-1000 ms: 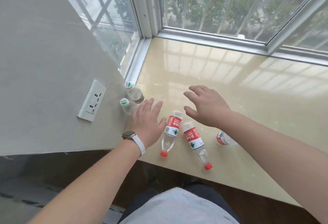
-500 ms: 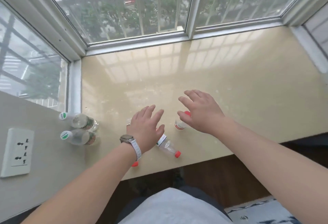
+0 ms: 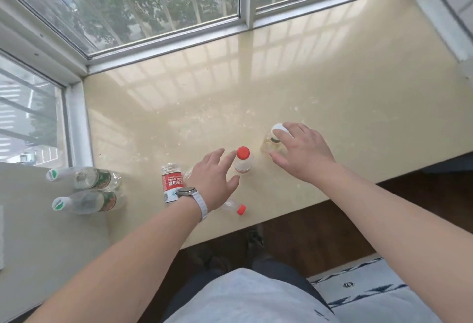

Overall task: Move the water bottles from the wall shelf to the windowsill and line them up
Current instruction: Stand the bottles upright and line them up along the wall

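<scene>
Red-capped lying bottle [image 3: 240, 209], body mostly hidden beneath left hand [image 3: 213, 179].

The windowsill [image 3: 332, 79] is glossy cream. An upright clear bottle [image 3: 243, 165] has a red cap, as does a lying bottle [image 3: 236, 207]. A third bottle [image 3: 172, 184] wears a red-and-white label. The far left bottle [image 3: 87, 178] and the near left bottle [image 3: 87, 201] show white-and-green caps and green-and-red labels. The watch strap [image 3: 199, 203] is white.
</scene>
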`<state>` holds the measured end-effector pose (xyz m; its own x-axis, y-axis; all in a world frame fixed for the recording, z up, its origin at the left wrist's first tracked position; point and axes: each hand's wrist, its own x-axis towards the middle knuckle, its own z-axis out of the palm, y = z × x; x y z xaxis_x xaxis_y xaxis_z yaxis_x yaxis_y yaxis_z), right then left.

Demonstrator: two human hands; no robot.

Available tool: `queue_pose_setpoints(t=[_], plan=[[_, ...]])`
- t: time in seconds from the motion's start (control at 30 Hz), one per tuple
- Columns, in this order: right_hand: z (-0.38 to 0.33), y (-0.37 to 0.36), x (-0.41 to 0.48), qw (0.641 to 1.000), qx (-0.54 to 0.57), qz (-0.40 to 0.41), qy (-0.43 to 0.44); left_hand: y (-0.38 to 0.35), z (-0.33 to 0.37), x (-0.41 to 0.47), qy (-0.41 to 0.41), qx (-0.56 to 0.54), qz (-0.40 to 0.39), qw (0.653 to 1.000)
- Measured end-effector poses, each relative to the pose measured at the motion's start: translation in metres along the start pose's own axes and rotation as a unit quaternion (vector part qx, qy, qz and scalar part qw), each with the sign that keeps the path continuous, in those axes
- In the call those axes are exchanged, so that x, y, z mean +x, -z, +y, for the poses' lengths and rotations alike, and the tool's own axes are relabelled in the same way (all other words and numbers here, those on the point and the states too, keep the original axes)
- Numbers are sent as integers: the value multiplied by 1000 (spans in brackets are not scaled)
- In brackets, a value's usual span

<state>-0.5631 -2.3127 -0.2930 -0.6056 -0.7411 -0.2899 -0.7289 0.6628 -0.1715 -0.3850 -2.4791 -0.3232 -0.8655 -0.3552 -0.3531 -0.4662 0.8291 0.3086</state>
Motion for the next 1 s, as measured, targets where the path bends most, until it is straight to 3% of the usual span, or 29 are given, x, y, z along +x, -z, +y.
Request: queue_pose_setpoints(t=[0.23,0.4,0.77,1.0], plan=[[18,-15,24,998,47,-18,-34,-12,19,27,120,-159,-9,980],[26,-22,45,993,93,-53,-45,-17,26,43,156,-244,-13,957],[35,-31,62,979,177,-69,-73,-7,22,43,201,-345,87,913],[-9,-21,75,973,227,-30,-22,31,-11,7,238,-417,165,862]])
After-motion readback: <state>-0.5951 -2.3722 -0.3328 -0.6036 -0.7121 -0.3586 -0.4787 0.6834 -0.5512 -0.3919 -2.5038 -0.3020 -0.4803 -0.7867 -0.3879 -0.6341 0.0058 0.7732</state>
